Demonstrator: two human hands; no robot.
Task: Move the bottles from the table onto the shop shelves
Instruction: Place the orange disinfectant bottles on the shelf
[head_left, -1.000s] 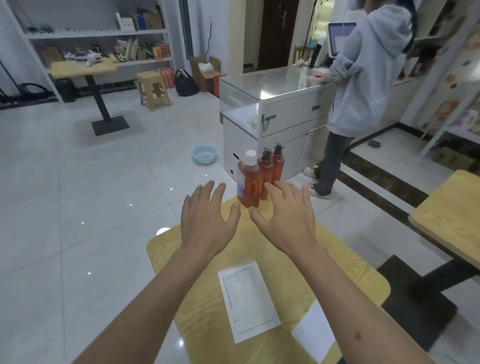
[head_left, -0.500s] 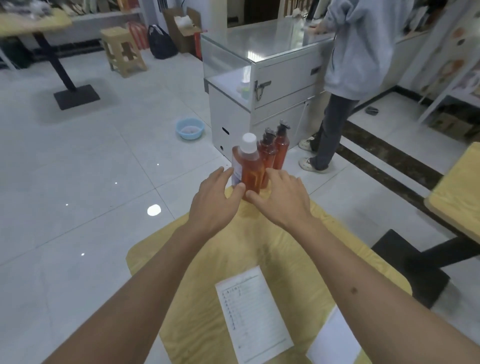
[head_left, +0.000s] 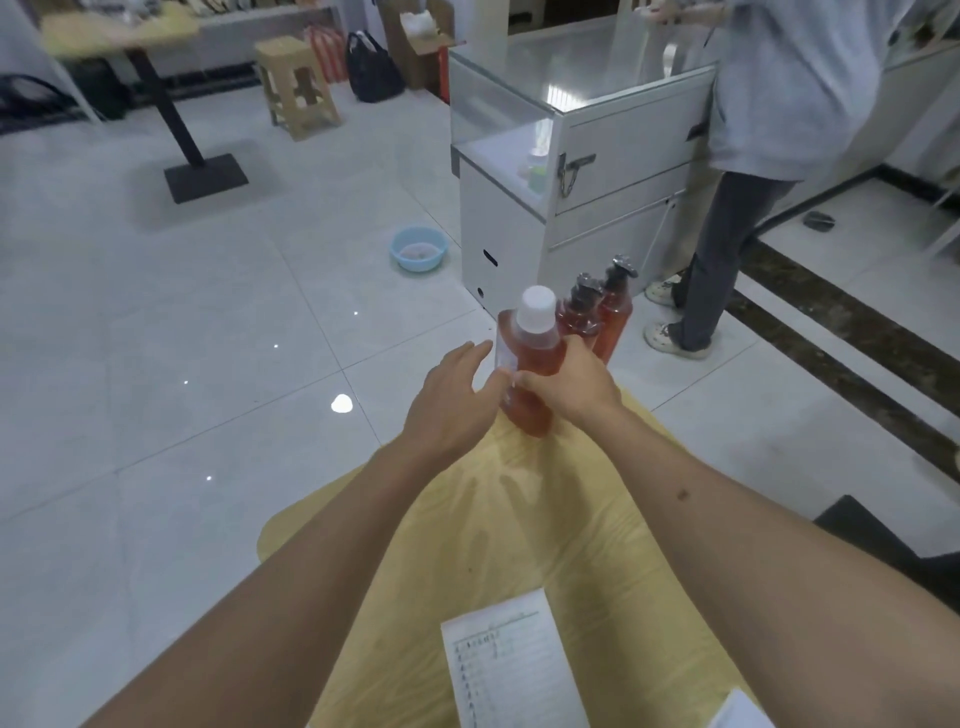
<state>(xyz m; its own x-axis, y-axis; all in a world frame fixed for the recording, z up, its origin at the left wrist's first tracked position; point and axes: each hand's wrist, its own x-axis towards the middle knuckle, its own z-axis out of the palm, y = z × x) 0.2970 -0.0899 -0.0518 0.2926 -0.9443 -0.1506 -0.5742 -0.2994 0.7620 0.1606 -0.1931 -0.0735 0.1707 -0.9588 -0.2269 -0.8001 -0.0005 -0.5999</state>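
Right hand (head_left: 569, 387): fingers curled round the body of the white-capped bottle (head_left: 530, 364), gripping it at mid-height. Left hand (head_left: 452, 400): fingers fairly straight, reaching in beside the bottle's label side; thumb tip at or near the label, contact not certain; not gripping.

Bottle stands at the far edge of the yellow table (head_left: 519, 519), upright or slightly tilted, base seemingly on the top. Just behind it, two pump bottles (head_left: 597, 317), close together, same orange-red liquid.

Handling, judged: bottle looks nearly full, so moderately heavy; rigid clear plastic, smooth, possibly slippery. Best hold is round the body below the shoulder, not the cap. Pump bottles: take by the body, not the pump head.

Outward: printed sheet (head_left: 511, 665) on the table's near end; glass counter (head_left: 571, 145) beyond, a person (head_left: 753, 156) standing at it; blue basin (head_left: 418, 248) on the floor
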